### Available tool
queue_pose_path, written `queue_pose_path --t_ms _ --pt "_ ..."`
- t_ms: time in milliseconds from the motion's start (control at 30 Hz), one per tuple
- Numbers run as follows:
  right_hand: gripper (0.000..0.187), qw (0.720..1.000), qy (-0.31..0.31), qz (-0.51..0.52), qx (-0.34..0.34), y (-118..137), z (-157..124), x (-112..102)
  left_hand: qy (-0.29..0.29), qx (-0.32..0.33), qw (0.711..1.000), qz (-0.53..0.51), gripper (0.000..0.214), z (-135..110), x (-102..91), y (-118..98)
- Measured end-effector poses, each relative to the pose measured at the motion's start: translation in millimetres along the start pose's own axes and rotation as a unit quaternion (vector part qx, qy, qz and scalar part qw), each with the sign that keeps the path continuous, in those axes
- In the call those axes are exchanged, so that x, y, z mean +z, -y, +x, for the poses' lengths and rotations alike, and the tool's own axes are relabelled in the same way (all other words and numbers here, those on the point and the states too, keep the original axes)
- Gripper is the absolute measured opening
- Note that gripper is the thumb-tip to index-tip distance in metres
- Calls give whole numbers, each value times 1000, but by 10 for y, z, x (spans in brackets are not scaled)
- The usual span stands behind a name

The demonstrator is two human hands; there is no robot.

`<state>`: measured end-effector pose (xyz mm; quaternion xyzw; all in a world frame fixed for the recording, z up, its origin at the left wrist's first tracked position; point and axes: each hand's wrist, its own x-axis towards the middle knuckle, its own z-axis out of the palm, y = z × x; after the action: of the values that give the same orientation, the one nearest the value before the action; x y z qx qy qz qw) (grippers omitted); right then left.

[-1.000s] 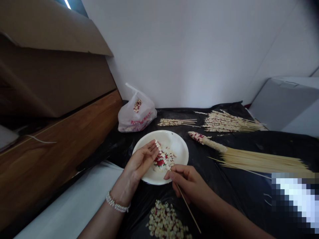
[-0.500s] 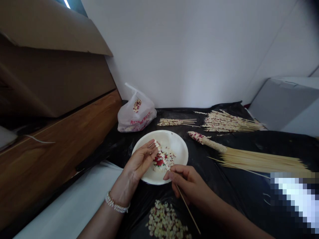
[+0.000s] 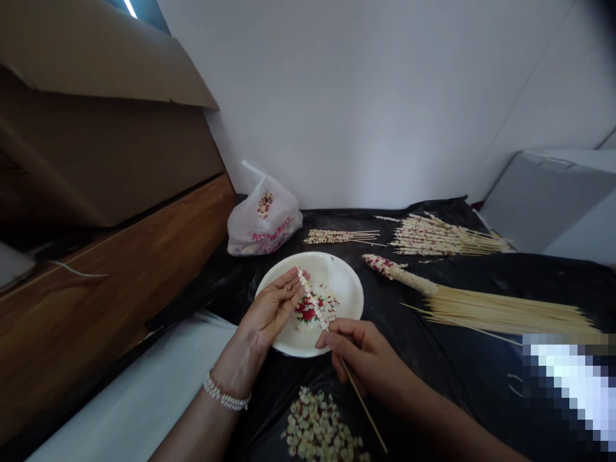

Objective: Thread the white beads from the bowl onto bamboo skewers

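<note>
My right hand pinches the bare lower part of a thin wooden skewer, whose end points down toward me. Pale corn kernels are threaded along its upper part, over the bowl. My left hand, palm turned up, has its fingers and thumb loosely closed around the skewer near its upper tip; whether a loose kernel lies in them is hard to tell. Beneath is a white bowl with a red pattern at its bottom and loose kernels inside. Nearer me lies a pile of kernels.
A tied white plastic bag stands behind the bowl. Finished kernel skewers and a bigger bundle lie at the back. Right of the bowl are a corn cob and bare skewers. A cardboard box rises at left.
My left fingers have shifted slightly along the upper part of the skewer, and its tip now shows above them. My right hand keeps its grip in place.
</note>
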<state>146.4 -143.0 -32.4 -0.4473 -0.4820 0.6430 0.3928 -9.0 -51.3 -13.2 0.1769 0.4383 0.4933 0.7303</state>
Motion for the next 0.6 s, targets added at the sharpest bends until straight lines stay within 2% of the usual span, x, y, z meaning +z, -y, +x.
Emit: queue_pose_path --t_ms 233,600 --pt "30 1000 4 6 2 6 1 9 7 10 999 -32 43 25 10 6" --pt "24 1000 8 -1 -4 23 -19 27 22 59 995 -81 21 125 -67 3"
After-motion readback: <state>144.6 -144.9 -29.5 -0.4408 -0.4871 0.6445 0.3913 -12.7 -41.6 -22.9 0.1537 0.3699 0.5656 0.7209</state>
